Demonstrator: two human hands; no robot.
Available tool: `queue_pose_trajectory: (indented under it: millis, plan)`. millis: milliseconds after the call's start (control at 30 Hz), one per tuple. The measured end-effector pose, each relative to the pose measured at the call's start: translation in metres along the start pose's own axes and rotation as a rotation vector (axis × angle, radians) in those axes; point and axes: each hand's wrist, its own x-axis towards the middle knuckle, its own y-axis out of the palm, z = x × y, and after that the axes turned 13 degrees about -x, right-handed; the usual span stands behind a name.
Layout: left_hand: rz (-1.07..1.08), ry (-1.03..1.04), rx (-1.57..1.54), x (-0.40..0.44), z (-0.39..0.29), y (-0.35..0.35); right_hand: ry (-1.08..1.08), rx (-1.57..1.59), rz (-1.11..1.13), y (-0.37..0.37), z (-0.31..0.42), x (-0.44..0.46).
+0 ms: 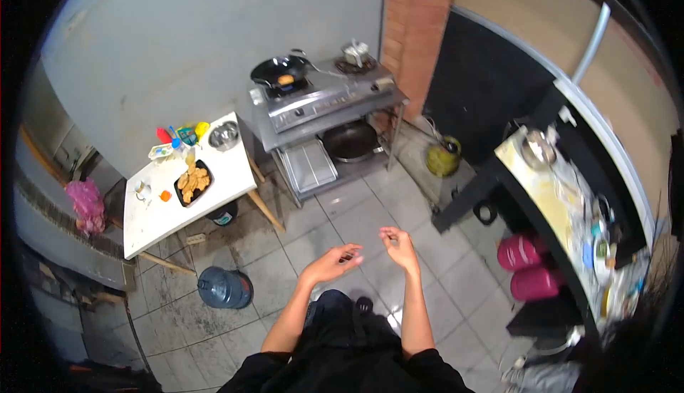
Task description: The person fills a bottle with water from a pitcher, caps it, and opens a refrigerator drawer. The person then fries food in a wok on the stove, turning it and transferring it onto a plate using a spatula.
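My left hand [333, 263] and my right hand [400, 249] are raised in front of my body, above the tiled floor. They are apart from each other, palms turned partly inward. Loosely bent, the fingers of both are open and hold nothing. Farther ahead, a black wok [275, 69] with an orange-brown piece of food [286, 79] in it sits on the left burner of a metal gas stove [320, 102]. To the left, a black tray [208, 192] of fried food [192, 182] rests on a white table [231, 188].
Under the stove are a wire rack [309, 168] and a dark pan [350, 141]. A steel bowl [224, 136] stands on the white table. On the floor are a water jug [225, 288] and a green gas cylinder [444, 156]. A cluttered counter [524, 172] curves along the right.
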Motion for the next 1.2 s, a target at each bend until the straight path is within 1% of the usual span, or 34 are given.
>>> queue_pose_trajectory:
  millis: [33,67,100,133,167,200,233,267,300,333,400,467,533,567,600,667,700,767,800,867,900,933,967,1000,1067,1100,1133,1167,1200]
  plan:
    - [-0.128,0.082,0.184,0.006,-0.009,-0.016,-0.036,-0.036,0.047,-0.007,0.011,0.027]
    - [-0.156,0.092,0.179,0.017,-0.014,-0.032,-0.063,-0.075,0.095,-0.011,0.015,0.051]
    - [-0.254,0.08,0.199,0.03,-0.017,-0.046,-0.083,0.001,0.138,-0.012,0.015,0.075]
    - [-0.348,0.063,0.215,0.044,-0.017,-0.058,-0.096,-0.008,0.154,-0.012,0.014,0.099]
    - [-0.366,0.063,0.204,0.061,-0.013,-0.068,-0.086,0.077,0.202,-0.012,0.012,0.12]
    - [-0.315,0.029,0.044,0.079,-0.007,-0.079,-0.07,0.162,0.25,-0.01,0.009,0.139]
    - [-0.26,-0.001,-0.113,0.099,0.001,-0.091,-0.065,0.148,0.255,-0.008,0.006,0.157]
    - [-0.201,0.063,-0.153,0.119,0.009,-0.101,-0.064,0.136,0.255,-0.004,0.001,0.175]
    - [-0.198,0.04,-0.131,0.136,0.016,-0.11,-0.091,0.156,0.248,0.005,-0.017,0.196]
    - [-0.193,0.013,-0.11,0.152,0.014,-0.119,-0.095,0.154,0.251,0.007,-0.02,0.221]
    - [-0.149,-0.012,-0.14,0.187,0.027,-0.144,0.004,0.103,0.228,0.016,-0.025,0.252]
    - [-0.105,-0.009,-0.158,0.225,0.02,-0.179,0.028,0.049,0.217,0.026,-0.03,0.301]
    - [-0.178,-0.019,-0.141,0.257,0.014,-0.21,-0.063,0.045,0.159,0.036,-0.04,0.348]
    - [-0.225,-0.015,-0.136,0.274,0.012,-0.228,-0.123,-0.055,0.164,0.03,-0.023,0.369]
    - [-0.228,-0.037,-0.143,0.285,0.01,-0.241,-0.106,-0.048,0.18,0.033,-0.016,0.389]
    - [-0.326,0.086,-0.238,0.304,-0.008,-0.264,-0.123,0.058,0.129,0.042,-0.005,0.426]
    - [-0.338,0.079,-0.232,0.312,-0.016,-0.273,-0.126,0.068,0.14,0.047,0.001,0.447]
    - [-0.401,0.091,-0.404,0.323,-0.027,-0.287,-0.148,-0.062,0.118,0.057,0.01,0.48]
    - [-0.421,0.085,-0.403,0.327,-0.026,-0.297,-0.153,-0.054,0.137,0.065,0.011,0.5]
    - [-0.498,0.163,-0.31,0.332,-0.022,-0.312,-0.281,-0.083,0.019,0.082,0.018,0.539]
    - [-0.527,0.16,-0.313,0.333,-0.018,-0.319,-0.285,-0.112,0.041,0.086,0.02,0.559]
    - [-0.622,0.166,-0.318,0.333,-0.013,-0.327,-0.301,-0.108,0.069,0.094,0.02,0.578]
    - [-0.717,0.178,-0.316,0.338,-0.014,-0.337,-0.302,-0.185,0.001,0.103,0.019,0.6]
    - [-0.746,0.177,-0.316,0.344,-0.013,-0.345,-0.296,-0.262,-0.066,0.112,0.016,0.619]
    - [-0.894,0.156,-0.358,0.354,-0.021,-0.357,-0.336,-0.275,-0.053,0.122,0.022,0.643]
    - [-0.939,0.179,-0.36,0.36,-0.025,-0.363,-0.411,-0.384,-0.101,0.13,0.022,0.656]
    - [-0.991,0.158,-0.361,0.363,-0.027,-0.37,-0.495,-0.496,-0.151,0.137,0.02,0.67]
    - [-1.039,0.188,-0.328,0.366,-0.027,-0.379,-0.524,-0.553,-0.145,0.142,0.02,0.679]
    - [-1.086,0.199,-0.294,0.365,-0.026,-0.384,-0.557,-0.545,-0.113,0.141,0.015,0.686]
